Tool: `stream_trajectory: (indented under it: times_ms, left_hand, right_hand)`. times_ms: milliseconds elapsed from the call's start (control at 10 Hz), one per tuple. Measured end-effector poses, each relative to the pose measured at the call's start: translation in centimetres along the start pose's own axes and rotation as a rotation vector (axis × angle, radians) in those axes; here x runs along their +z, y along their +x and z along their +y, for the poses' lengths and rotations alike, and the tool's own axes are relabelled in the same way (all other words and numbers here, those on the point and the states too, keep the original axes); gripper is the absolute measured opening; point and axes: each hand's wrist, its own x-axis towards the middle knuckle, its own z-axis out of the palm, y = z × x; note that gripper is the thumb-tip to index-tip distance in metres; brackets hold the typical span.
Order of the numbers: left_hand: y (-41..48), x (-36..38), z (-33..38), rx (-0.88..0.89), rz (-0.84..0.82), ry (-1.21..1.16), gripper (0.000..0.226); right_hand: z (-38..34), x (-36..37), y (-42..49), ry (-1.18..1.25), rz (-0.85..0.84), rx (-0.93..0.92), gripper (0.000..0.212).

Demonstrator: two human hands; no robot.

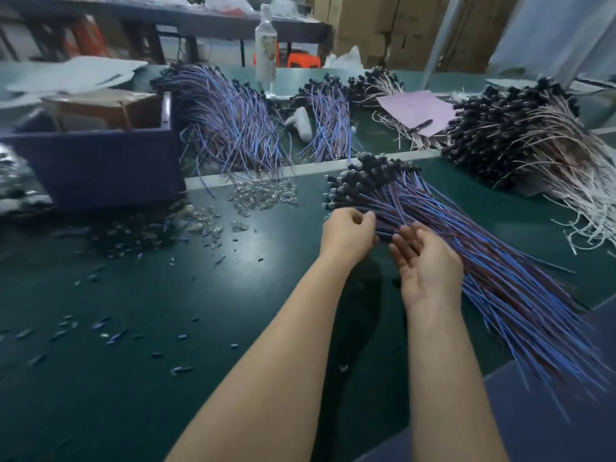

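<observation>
Blue wire bundle fans past the right hand, slack and palm-up as support; the curled left hand seemingly pinches strands to separate them.

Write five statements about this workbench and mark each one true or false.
1. The left hand and the right hand are both at the blue wire bundle. True.
2. The clear bottle lies on its side. False: it stands upright at the far side of the table.
3. A pink sheet lies on top of pale wires. True.
4. The dark blue box stands to the right of the hands. False: it stands to their left.
5. The right hand is clenched in a fist. False: its palm is turned up and its fingers are relaxed.
</observation>
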Motion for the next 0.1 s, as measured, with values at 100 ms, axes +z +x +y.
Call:
stream_trajectory:
  times_ms: [100]
  left_hand:
    - [-1.70,-4.78,-0.64,0.013,0.122,-0.163,0.034]
  right_hand:
    - [0.18,3.45,-3.62,-0.023,-0.175,-0.063,0.022]
